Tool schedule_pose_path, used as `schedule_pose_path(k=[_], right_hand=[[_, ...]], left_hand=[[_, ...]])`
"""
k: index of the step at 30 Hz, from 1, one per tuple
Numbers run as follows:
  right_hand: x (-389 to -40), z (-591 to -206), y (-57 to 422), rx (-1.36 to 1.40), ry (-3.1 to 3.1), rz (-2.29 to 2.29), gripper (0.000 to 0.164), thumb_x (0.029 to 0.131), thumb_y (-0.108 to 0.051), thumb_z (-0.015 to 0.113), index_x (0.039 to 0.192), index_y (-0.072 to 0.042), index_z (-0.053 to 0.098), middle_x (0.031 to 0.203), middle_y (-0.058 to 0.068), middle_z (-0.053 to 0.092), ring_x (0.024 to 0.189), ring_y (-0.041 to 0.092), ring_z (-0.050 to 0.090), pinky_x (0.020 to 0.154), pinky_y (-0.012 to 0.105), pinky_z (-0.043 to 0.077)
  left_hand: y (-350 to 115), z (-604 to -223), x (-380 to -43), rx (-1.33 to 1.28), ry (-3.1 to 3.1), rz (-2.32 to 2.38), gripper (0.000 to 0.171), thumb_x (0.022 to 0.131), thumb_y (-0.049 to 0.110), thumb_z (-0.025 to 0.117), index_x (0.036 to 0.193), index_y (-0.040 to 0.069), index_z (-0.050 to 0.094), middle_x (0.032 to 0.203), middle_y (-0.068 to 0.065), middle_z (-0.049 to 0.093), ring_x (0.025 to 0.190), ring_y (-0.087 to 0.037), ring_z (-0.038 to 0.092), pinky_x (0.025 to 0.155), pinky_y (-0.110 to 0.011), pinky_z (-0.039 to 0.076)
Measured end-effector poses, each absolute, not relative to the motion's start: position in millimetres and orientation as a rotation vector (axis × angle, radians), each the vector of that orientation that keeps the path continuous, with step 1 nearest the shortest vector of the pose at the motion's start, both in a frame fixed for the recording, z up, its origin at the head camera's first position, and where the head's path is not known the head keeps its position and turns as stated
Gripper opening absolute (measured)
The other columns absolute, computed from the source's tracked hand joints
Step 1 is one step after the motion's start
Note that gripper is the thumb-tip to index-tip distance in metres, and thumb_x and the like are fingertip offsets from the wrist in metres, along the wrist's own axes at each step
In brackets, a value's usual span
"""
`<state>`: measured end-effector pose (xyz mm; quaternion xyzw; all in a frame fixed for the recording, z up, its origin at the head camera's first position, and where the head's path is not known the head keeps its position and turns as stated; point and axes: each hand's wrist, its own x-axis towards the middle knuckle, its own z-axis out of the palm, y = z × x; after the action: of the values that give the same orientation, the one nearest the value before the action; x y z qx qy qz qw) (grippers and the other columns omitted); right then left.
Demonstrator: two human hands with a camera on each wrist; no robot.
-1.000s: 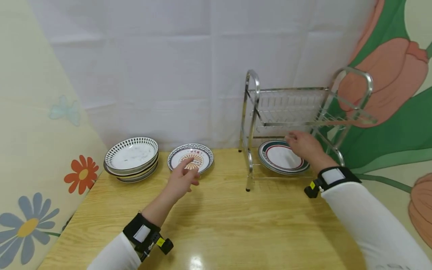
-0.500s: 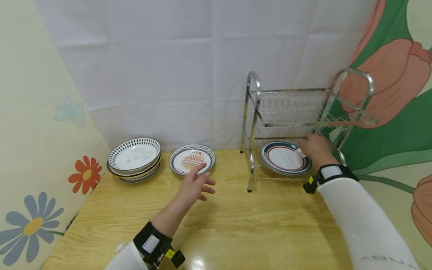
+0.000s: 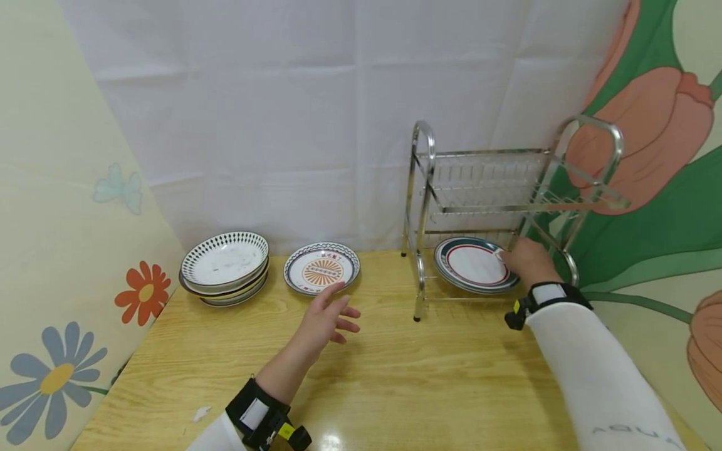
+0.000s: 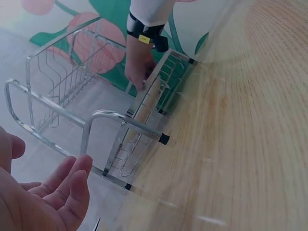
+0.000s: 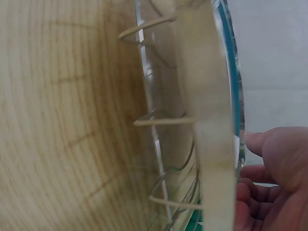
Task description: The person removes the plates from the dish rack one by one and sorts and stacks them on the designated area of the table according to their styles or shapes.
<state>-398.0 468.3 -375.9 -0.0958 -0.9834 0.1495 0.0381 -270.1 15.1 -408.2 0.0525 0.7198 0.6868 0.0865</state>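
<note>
In the head view my right hand (image 3: pixel 530 262) is at the right rim of a round plate (image 3: pixel 474 265) with a teal rim and a red ring. The right wrist view shows the thumb (image 5: pixel 254 141) at the plate's edge and the other fingers curled below it, gripping the rim. This plate tops a small stack lying flat on the lower tier of a metal dish rack (image 3: pixel 423 216). My left hand (image 3: pixel 321 322) hovers with spread, relaxed fingers in front of a patterned plate (image 3: pixel 293 275) with an orange sunburst, holding nothing.
Several dishes (image 3: pixel 224 263) stand stacked at the back left of the wooden table (image 3: pixel 395 376). The rack's upper tier (image 3: pixel 491 181) overhangs the right hand's plate. A white cloth (image 3: pixel 271 125) covers the wall behind. A white scrap (image 3: pixel 201 413) lies at the front left.
My right hand has moved rightward from over the plate to its right rim, then slightly lower. My left hand has shifted right and toward me, away from the sunburst plate.
</note>
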Motion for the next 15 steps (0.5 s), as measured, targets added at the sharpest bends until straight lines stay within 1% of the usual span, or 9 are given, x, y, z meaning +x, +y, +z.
schedule_pose_path(k=[3,6,10,15], right_hand=[[-392.7,-378.2,467.0,-0.331,-3.018,0.459,0.055,0.103,-0.033,0.053,0.125,0.017,0.056,0.122,0.041,0.058,0.105,0.054,0.06,0.085,0.062,0.05],[-390.1,-382.5,469.2,-0.326,-3.029,0.452,0.054,0.103,-0.033,0.053,0.12,0.018,0.06,0.118,0.042,0.06,0.102,0.055,0.061,0.083,0.062,0.05],[-391.4,-389.4,474.3,-0.31,-3.034,0.46,0.055,0.104,-0.033,0.05,0.115,0.019,0.063,0.118,0.043,0.06,0.103,0.057,0.061,0.087,0.063,0.05],[-397.7,-395.3,479.4,-0.306,-3.024,0.481,0.051,0.105,-0.03,0.046,0.117,0.017,0.062,0.12,0.041,0.059,0.105,0.055,0.06,0.089,0.063,0.049]], left_hand=[[14.0,-409.6,-269.6,0.156,2.142,2.046,0.056,0.107,0.032,0.05,0.159,0.017,0.035,0.118,-0.027,0.071,0.077,-0.018,0.075,0.056,-0.028,0.052],[12.9,-411.3,-269.7,0.15,2.137,2.047,0.056,0.107,0.031,0.05,0.159,0.016,0.035,0.118,-0.027,0.071,0.076,-0.017,0.075,0.056,-0.028,0.052],[11.9,-414.5,-271.0,0.135,2.131,2.043,0.056,0.108,0.031,0.05,0.159,0.015,0.034,0.116,-0.026,0.072,0.075,-0.017,0.075,0.055,-0.027,0.052],[11.1,-416.4,-272.1,0.13,2.132,2.037,0.057,0.108,0.03,0.05,0.159,0.014,0.033,0.118,-0.027,0.072,0.075,-0.016,0.075,0.056,-0.028,0.052]])
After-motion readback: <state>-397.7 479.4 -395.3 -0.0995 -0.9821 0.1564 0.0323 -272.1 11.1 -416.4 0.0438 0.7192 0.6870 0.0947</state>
